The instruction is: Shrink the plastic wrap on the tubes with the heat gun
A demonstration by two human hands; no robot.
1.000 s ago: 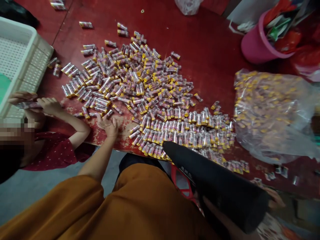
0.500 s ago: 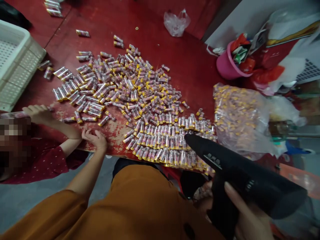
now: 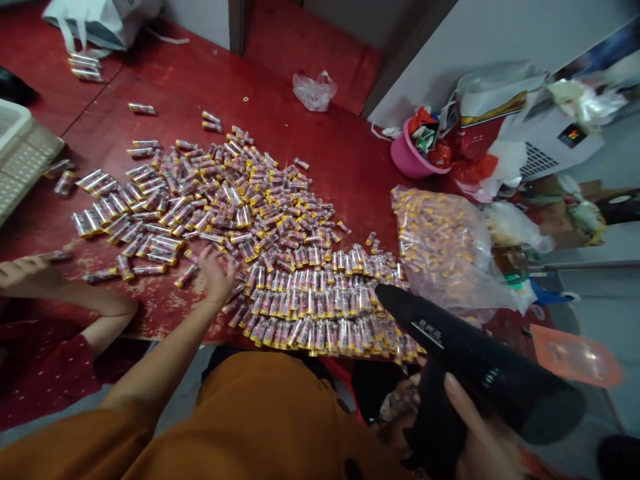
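Left hand (image 3: 216,277) open, fingers (image 3: 213,257) spread; right hand (image 3: 485,443) curled (gripping handle (image 3: 430,433))

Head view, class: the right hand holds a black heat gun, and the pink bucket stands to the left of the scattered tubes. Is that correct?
Not quite. The head view shows the pink bucket to the right of the scattered tubes, not the left. The right hand does hold the black heat gun.
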